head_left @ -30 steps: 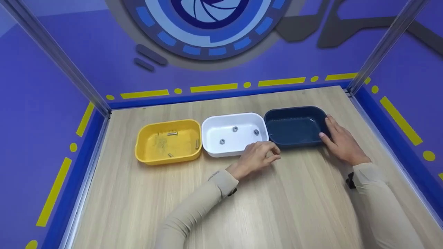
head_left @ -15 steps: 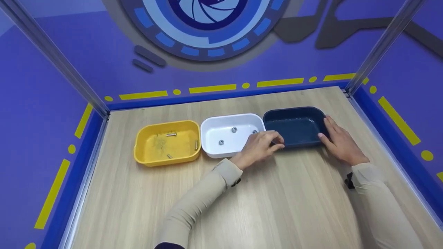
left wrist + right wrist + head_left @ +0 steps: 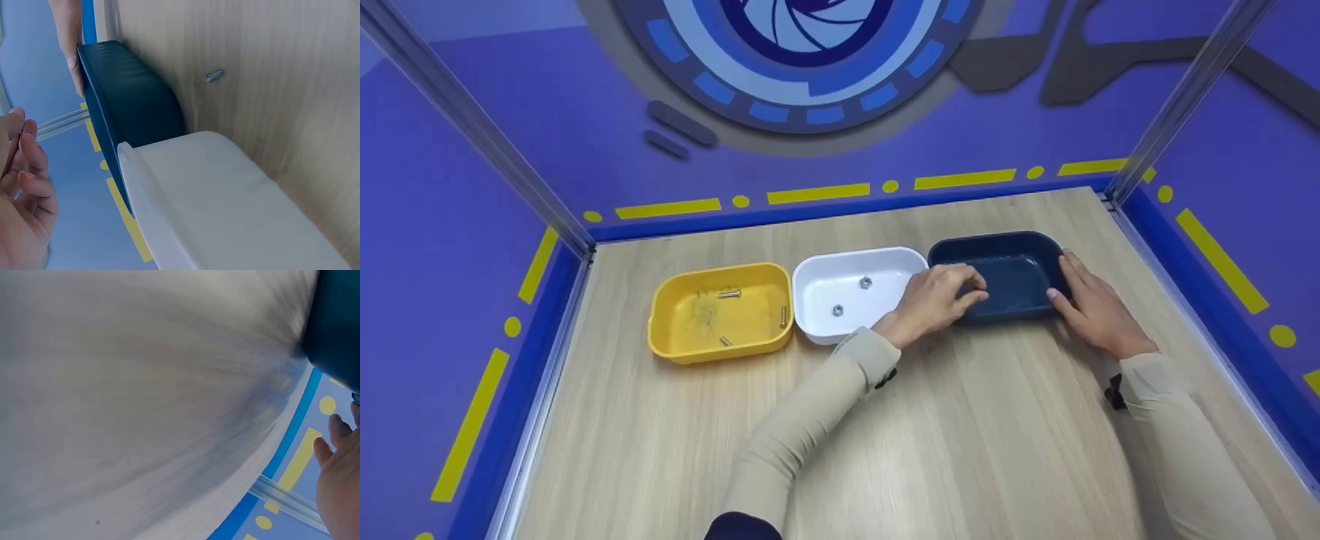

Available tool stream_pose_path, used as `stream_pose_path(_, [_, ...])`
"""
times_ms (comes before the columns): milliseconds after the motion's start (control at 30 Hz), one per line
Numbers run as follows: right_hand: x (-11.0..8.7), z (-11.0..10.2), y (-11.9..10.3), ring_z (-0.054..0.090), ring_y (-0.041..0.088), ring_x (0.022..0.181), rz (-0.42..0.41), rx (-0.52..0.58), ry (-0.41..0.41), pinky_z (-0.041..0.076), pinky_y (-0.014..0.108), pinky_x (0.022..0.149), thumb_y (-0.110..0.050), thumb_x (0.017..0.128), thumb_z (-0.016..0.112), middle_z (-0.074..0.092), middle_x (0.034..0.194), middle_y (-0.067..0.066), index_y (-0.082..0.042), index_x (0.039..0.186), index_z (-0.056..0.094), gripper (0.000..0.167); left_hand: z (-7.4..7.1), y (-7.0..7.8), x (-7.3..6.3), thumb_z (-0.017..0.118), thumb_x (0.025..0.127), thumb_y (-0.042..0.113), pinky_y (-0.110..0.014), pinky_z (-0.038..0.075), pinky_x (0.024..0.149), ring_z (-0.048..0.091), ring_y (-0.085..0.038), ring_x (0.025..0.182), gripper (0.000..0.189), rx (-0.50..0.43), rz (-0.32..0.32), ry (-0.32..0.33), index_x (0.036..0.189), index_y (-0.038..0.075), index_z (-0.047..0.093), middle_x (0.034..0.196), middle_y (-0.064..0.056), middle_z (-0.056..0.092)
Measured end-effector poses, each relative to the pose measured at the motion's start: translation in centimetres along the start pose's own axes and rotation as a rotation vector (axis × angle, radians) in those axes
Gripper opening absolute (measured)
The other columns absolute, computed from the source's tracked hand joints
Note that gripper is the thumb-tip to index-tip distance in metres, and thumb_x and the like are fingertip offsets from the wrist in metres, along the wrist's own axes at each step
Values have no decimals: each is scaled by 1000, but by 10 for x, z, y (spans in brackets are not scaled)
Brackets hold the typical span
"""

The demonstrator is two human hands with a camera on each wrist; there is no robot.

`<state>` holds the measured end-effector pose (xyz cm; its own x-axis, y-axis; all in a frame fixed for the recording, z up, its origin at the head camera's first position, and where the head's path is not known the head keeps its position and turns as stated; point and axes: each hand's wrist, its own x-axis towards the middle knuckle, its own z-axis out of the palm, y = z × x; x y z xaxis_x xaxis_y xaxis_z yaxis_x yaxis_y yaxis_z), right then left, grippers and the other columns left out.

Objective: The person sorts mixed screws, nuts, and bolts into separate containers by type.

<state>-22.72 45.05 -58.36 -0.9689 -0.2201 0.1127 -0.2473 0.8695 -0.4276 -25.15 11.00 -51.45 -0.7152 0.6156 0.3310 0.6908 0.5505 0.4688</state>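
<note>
My left hand (image 3: 936,300) is over the left end of a dark navy bin (image 3: 1014,315), its fingers bent and the thumb tip close to the index fingertip. In the left wrist view, I cannot tell whether anything is pinched between them. My right hand (image 3: 1102,311) rests against the bin's right end, fingers extended along the wall and thumb at the near corner. A white bin (image 3: 825,335) stands to the left, with metal nuts (image 3: 865,283) inside, its right part behind my left hand. In the left wrist view, a small bolt-like metal piece (image 3: 214,75) shows against the tabletop.
A yellow bin (image 3: 720,354), at the left of the row, holds a few metal bolts (image 3: 729,294) and dark smudges. All three bins stand side by side on a wooden table (image 3: 960,450). Purple-blue panels (image 3: 585,112) with metal corner posts (image 3: 1185,97) enclose the table.
My left hand has moved up and to the right, from the near edge of the white bin to over the dark bin, covering the right-hand nut. My right hand stays in place.
</note>
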Motion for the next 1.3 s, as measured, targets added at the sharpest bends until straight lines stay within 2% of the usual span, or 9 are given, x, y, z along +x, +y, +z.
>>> stream_pose_path(200, [0, 0, 1, 18, 51, 162, -2, 2, -2, 18, 74, 127, -45, 114, 46, 9, 179, 21, -4, 171, 12, 79, 1, 3, 17, 67, 106, 37, -19, 58, 83, 75, -13, 102, 22, -21, -30, -18, 115, 19, 78, 114, 7, 78])
stream_pose_path(400, [0, -2, 2, 18, 52, 162, 7, 0, -5, 18, 75, 127, -44, 113, 48, 9, 180, 21, -4, 171, 12, 79, 2, 5, 37, 66, 107, 38, -21, 58, 91, 73, -7, 104, 23, 19, -49, -20, 118, 22, 78, 118, 9, 78])
stream_pose_path(600, [0, -1, 2, 17, 49, 163, 16, 6, -3, 18, 73, 127, -45, 113, 48, 8, 180, 17, -7, 172, 12, 79, 10, 6, 51, 66, 107, 40, -21, 58, 90, 73, -5, 103, 23, 39, -125, -18, 119, 25, 78, 118, 13, 78])
stream_pose_path(833, [3, 1, -1, 16, 49, 163, 3, -33, 9, 15, 71, 130, -45, 113, 48, 12, 179, 21, -3, 171, 15, 79, 21, 4, 56, 66, 107, 41, -20, 57, 81, 72, -3, 94, 22, 59, -167, 7, 118, 27, 79, 112, 15, 78])
stream_pose_path(1033, [7, 2, -4, 12, 47, 164, 17, -80, -7, 9, 67, 133, -46, 112, 47, 12, 179, 20, -4, 171, 15, 79, 31, -1, 55, 67, 106, 40, -23, 60, 81, 74, -5, 96, 20, 66, -207, 36, 115, 27, 80, 112, 15, 79])
stream_pose_path(1300, [4, 0, -1, 12, 47, 165, 30, -93, -13, 11, 68, 132, -51, 112, 45, 12, 179, 19, -4, 171, 16, 81, 40, 0, 58, 67, 107, 38, -23, 60, 79, 74, -7, 95, 20, 47, -211, 21, 117, 25, 80, 114, 13, 79])
